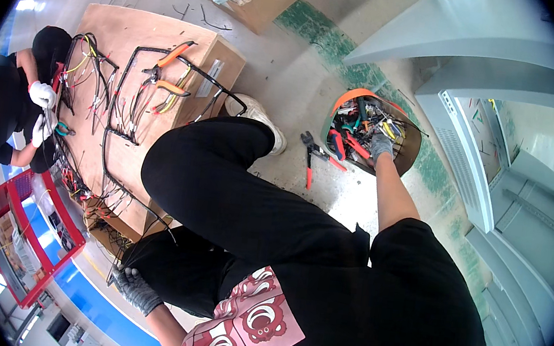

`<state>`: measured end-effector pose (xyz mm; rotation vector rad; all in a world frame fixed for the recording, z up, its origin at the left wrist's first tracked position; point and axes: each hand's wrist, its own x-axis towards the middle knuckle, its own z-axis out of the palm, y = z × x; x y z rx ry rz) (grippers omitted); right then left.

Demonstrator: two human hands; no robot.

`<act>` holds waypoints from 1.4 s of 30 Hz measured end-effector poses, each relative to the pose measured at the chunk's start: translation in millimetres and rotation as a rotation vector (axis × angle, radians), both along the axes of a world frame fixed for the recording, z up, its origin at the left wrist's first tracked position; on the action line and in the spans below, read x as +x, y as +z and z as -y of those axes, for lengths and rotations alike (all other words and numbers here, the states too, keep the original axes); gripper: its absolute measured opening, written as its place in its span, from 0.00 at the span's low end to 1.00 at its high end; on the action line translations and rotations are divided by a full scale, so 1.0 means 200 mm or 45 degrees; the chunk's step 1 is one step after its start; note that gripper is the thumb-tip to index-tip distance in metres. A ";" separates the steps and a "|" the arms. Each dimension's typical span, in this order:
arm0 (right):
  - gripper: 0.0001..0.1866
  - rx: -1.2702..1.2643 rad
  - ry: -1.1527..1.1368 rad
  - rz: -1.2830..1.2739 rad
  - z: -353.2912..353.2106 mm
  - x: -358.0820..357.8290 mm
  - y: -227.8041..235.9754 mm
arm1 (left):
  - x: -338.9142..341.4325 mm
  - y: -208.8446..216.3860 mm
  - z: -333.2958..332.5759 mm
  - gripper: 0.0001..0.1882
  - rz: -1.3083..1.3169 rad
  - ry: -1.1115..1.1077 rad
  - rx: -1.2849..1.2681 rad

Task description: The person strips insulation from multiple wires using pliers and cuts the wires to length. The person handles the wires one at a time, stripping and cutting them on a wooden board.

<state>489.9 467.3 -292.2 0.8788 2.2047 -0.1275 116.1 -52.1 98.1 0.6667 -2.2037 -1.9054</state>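
My left hand (134, 288), in a grey glove, is closed around thin dark wires at the lower end of a black cable harness (108, 147). The harness lies over a wooden box (106, 20), with bundles of coloured wire ends branching off it. My right hand (381, 146), also gloved, reaches into an orange-rimmed bucket (348, 96) packed with tools and small parts. Its fingertips are lost among the contents, so their grip does not show. Red-handled pliers (356, 146) lie beside that hand. Orange-handled cutters (167, 61) and yellow-orange pliers (172, 88) rest on the box.
Red-handled cutters (311, 158) lie on the floor left of the bucket. Grey metal cabinets (460, 153) stand along the right. Across the box, a co-worker's white-gloved hands (43, 95) work at wires. A cardboard box (258, 7) is at the top; a red frame (16, 239) stands lower left.
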 end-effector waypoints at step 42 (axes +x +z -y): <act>0.18 -0.060 -1.089 -1.113 -0.13 0.29 0.17 | 0.38 0.05 0.13 0.12 0.298 0.234 0.455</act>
